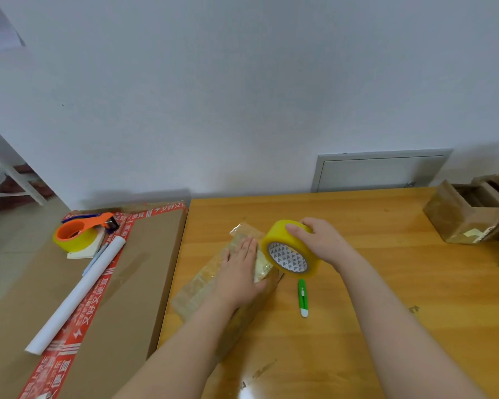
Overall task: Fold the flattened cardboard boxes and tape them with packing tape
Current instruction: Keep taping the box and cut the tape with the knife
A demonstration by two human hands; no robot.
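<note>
Left hand (240, 272) fingers flat on box (213, 286), right hand (319, 240) fingers gripping tape roll (290, 247)

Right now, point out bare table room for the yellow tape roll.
Free: the bare wooden table between the green-and-white cutter and the brown cardboard boxes at right. Crowded: the centre, where the left hand presses the small taped box and the right hand grips the yellow tape roll.

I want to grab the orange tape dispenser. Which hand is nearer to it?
Left. The left hand presses flat on the box, right of the orange tape dispenser; the right hand, gripping the yellow tape roll, is farther right.
</note>
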